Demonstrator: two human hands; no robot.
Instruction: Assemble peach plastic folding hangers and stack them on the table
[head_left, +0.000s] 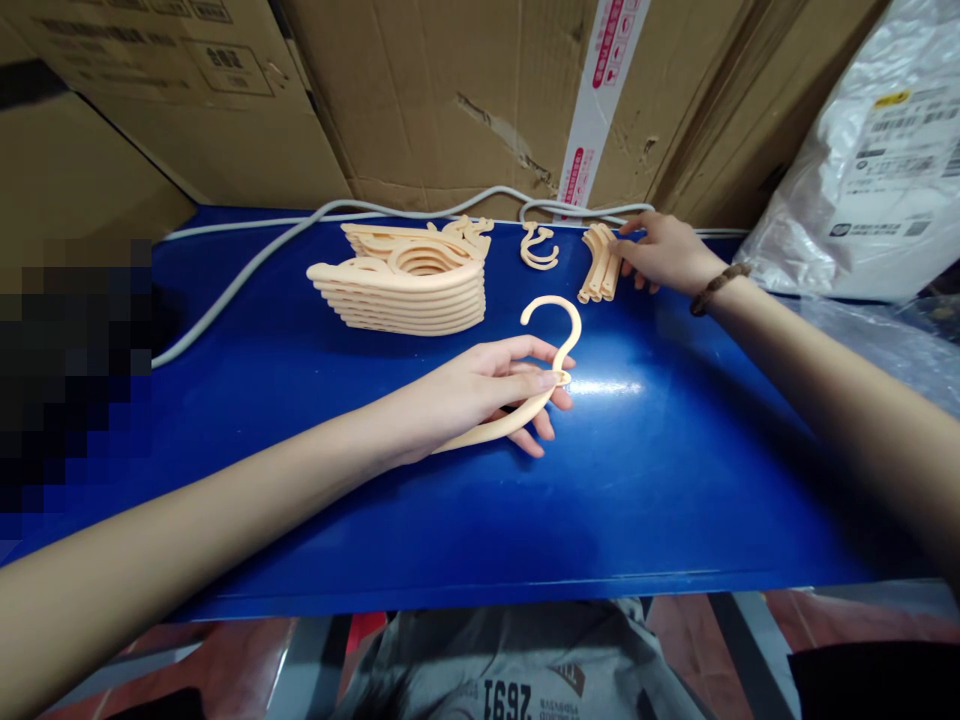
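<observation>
A cream plastic clothes hanger part (pixel 574 325), a hook with one curved arm attached, is in my left hand (pixel 499 385). Thumb and fingers close around the joint where hook and arm meet; the arm runs back under the palm. My right hand (pixel 667 250) is at the right side of a small bundle of loose hanger arms (pixel 598 265), its fingers apart and the fingertips against the nearest piece. Between the bundle and the stack lie some loose hanger hooks (pixel 538 248). A neat stack of folded cream hangers (pixel 409 295) sits at the back left.
The blue tabletop (pixel 420 540) carries everything. A grey cable (pixel 240 280) runs along its back edge. Cardboard boxes (pixel 450 90) stand behind it. A white plastic-wrapped package (pixel 832 190) stands at the right, with clear plastic film (pixel 892 335) beside it.
</observation>
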